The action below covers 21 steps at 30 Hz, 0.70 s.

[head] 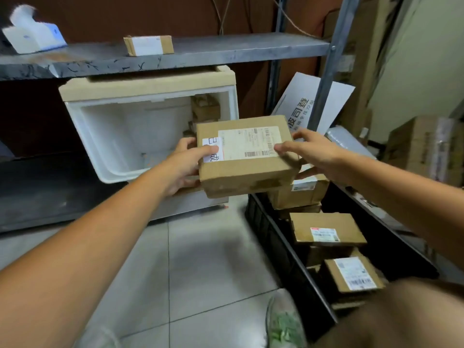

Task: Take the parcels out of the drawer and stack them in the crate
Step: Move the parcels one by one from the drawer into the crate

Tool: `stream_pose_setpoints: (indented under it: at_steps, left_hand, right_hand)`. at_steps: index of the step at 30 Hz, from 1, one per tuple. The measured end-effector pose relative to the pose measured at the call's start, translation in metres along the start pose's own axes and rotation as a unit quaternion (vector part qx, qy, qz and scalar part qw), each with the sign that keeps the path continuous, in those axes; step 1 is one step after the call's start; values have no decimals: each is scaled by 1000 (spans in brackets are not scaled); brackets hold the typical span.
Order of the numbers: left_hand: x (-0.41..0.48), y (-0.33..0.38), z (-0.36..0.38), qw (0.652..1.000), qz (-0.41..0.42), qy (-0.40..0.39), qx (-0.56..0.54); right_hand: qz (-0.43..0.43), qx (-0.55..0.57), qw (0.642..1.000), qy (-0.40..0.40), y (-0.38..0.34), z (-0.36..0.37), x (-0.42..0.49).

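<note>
I hold a brown cardboard parcel [247, 169] with a white shipping label in mid-air, between the drawer and the crate. My left hand [184, 167] grips its left end, thumb on top. My right hand [313, 153] holds its right end, with fingers on the label and below the box. The white plastic drawer [110, 146] is pulled open under the shelf; a few small parcels [204, 109] lie at its back right. The black crate [266, 224] stands on the floor at the right with several stacked parcels [326, 229] in it.
A metal shelf [226, 49] above the drawer carries a small parcel [148, 45] and a white box [30, 36]. A shelf upright [326, 79], a white printed carton [298, 104] and more cartons [424, 146] stand at the right. My shoe [283, 322] is on the tiled floor.
</note>
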<state>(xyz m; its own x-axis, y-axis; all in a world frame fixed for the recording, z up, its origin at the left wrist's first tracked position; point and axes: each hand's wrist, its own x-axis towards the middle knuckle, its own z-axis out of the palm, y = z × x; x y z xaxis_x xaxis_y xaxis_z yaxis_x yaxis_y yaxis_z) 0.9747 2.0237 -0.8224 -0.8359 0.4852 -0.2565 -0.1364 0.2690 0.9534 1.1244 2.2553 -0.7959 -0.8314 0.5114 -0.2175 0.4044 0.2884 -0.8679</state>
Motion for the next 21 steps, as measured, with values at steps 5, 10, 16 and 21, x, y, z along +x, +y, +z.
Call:
stream_pose_setpoints:
  at_steps: [5, 10, 16, 21]
  left_hand:
    - [0, -7, 70, 999, -15, -46, 7]
    - [-3, -22, 123, 995, -28, -89, 30]
    - [-8, -46, 167, 990, -49, -124, 49]
    - [-5, -66, 192, 986, -74, -139, 61]
  right_hand:
    - [55, 12, 997, 51, 47, -44, -16]
    - [88, 21, 994, 65, 94, -77, -38]
    - [126, 14, 989, 82, 142, -100, -46]
    - [154, 9, 985, 74, 177, -106, -38]
